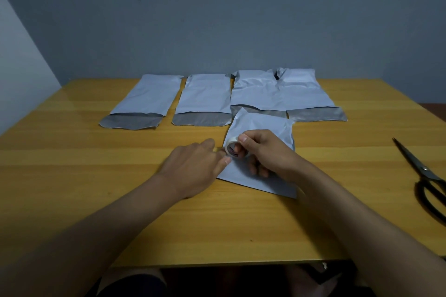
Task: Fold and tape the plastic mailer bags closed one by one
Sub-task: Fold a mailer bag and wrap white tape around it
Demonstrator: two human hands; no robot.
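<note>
A folded white mailer bag (261,128) lies in the middle of the wooden table (96,176). My right hand (263,154) grips a small roll of white tape (232,147) over the bag's left edge, thumb on top of the roll. My left hand (193,166) reaches in from the left, and its thumb and fingertips meet at the roll's lower left side; whether they pinch a tape end is hidden. Behind, several unfolded white mailer bags (147,99) lie in a row with grey flaps open toward me.
Black scissors (424,176) lie at the table's right edge, blades pointing away from me. A grey wall stands right behind the table. My knees show below the table's front edge.
</note>
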